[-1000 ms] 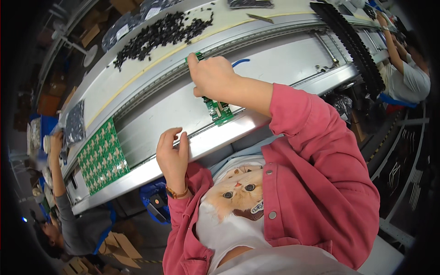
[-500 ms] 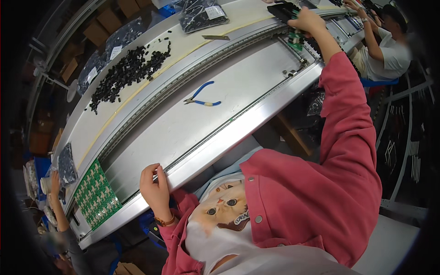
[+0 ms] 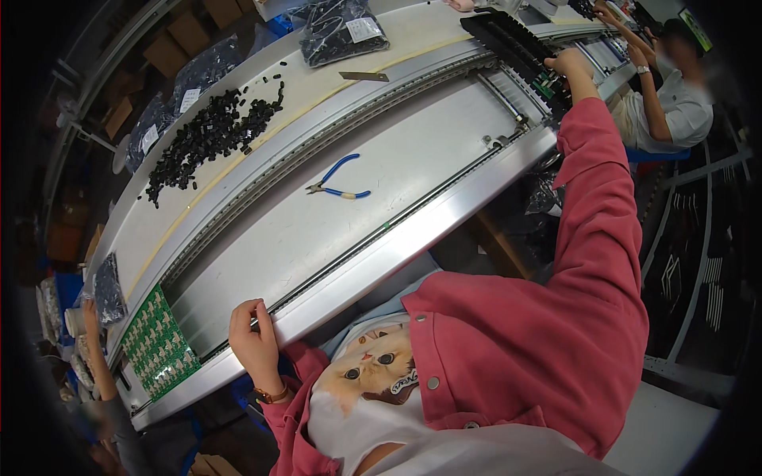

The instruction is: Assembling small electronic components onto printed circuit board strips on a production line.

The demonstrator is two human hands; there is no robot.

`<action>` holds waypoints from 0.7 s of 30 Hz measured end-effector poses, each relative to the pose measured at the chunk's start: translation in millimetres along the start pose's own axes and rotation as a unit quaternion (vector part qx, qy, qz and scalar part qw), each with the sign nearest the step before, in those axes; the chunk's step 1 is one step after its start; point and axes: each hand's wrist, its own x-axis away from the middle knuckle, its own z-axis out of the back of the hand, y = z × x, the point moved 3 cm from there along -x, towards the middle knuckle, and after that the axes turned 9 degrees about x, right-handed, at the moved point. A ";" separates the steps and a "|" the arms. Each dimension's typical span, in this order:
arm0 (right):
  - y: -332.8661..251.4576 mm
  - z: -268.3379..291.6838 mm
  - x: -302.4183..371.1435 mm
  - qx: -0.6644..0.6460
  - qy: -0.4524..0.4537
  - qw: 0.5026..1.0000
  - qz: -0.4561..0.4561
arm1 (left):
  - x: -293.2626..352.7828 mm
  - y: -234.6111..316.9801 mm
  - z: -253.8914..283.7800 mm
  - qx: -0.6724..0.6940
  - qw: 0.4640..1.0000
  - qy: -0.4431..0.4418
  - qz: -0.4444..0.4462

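Note:
My left hand (image 3: 254, 337) rests on the near metal rail, its fingers loosely bent and a gap between thumb and fingers. A large green circuit board panel (image 3: 159, 343) with rows of pale parts lies across the rails to its left. Far off at the right, my right hand (image 3: 573, 67) is closed at the edge of a long black slotted rack (image 3: 508, 49). Green board pieces (image 3: 547, 83) show on the rack beside that hand. Its fingertips are partly hidden, so what they grip is unclear. Blue-handled cutting pliers (image 3: 340, 178) lie apart from both hands.
Behind the conveyor rail (image 3: 317, 135) are a heap of small black parts (image 3: 210, 135), a blade-like metal strip (image 3: 363, 77) and a bag of black parts (image 3: 344, 36). Other people work at the far right (image 3: 675, 103) and left, where a forearm (image 3: 99, 357) shows.
My right hand has moved right and nearer, uncovering more of the black rack. My left hand stays on the rail. The whole view has shifted slightly.

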 end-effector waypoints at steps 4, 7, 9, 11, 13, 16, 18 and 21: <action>-3.4 -1.1 2.6 0.000 0.008 1.000 0.008 | -0.2 -0.3 0.5 0.001 1.000 -0.001 0.006; -2.9 -1.3 7.6 -0.002 0.009 1.000 0.007 | -0.6 1.8 0.5 -0.001 1.000 0.003 -0.001; -1.0 0.0 4.2 -0.002 0.011 1.000 0.009 | -1.5 1.7 -0.1 0.000 1.000 0.006 -0.002; 4.5 1.6 -2.5 0.017 0.031 0.999 0.003 | -0.7 0.6 0.3 0.003 1.000 0.008 -0.010; 1.8 4.1 -7.9 0.038 0.052 0.998 0.001 | 0.2 -0.1 1.0 0.005 1.000 0.011 -0.013; -30.7 27.4 22.6 0.046 0.142 0.987 0.054 | -1.2 -0.6 1.5 0.011 1.000 0.025 -0.015; -66.1 50.9 58.3 0.049 0.231 0.965 0.114 | -2.0 2.3 2.0 0.030 0.999 0.028 -0.022; -146.8 72.9 145.5 -0.055 0.197 0.914 0.350 | 2.2 -2.5 7.6 0.023 0.997 0.066 -0.015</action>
